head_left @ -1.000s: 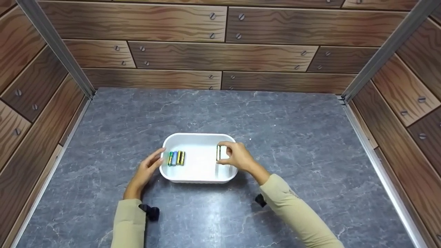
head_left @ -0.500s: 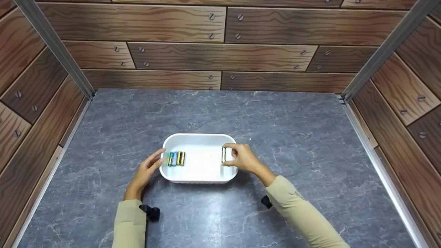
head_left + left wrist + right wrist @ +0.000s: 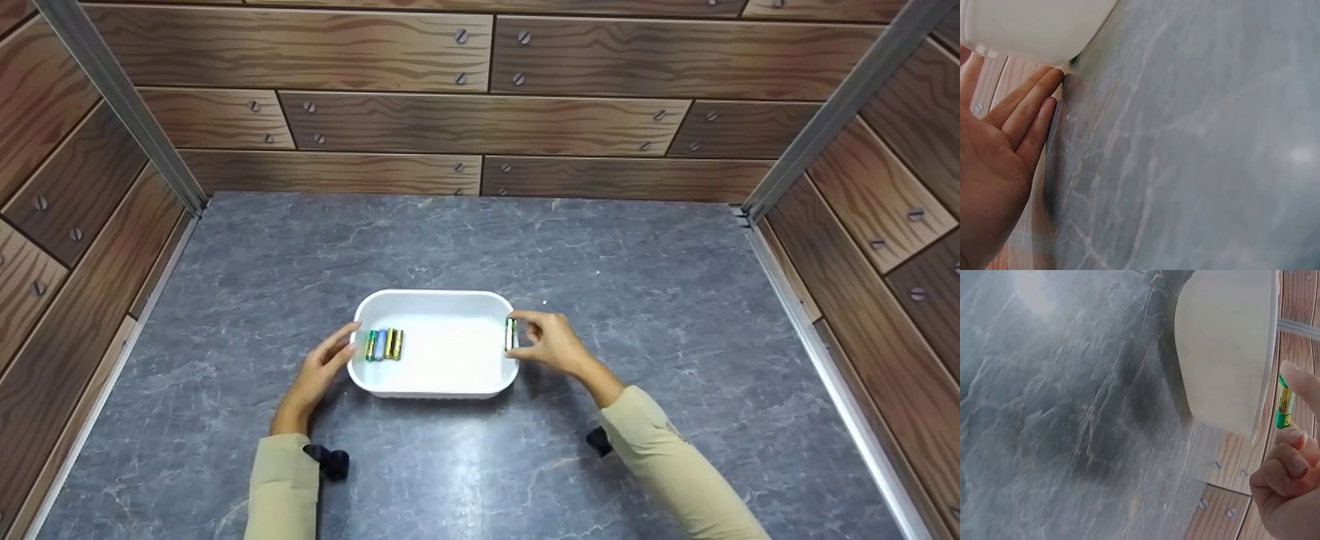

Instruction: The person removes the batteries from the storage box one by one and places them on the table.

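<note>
Head view shows you the battery (image 3: 511,335) over the right rim of the white tub (image 3: 450,358), with your right hand (image 3: 553,345) pinching it, thumb at one end and a finger at the other. Your left hand (image 3: 316,373) grips nothing: its fingers lie fairly straight against the tub's left end. Inside that end lie four more batteries (image 3: 389,345) side by side, well apart from the held one. From the right wrist, you can see the held one sits clear above the rim.

Expect it to be small but dense, stiff and hardly fragile. Its smooth round sleeve would probably roll or slip under an uneven squeeze; your end-to-end pinch should work so long as thumb and finger stay in line, though a hold across the middle of the barrel would likely be steadier. The tub should be light and rigid, apt to slide on the surface (image 3: 480,247) if nudged, so steady it at its end walls.

Your fingertips cover both ends of the battery, so you cannot tell its polarity, and its lettering is too small to read. The left wrist view cuts off most of the tub; the right one crops your hand.
</note>
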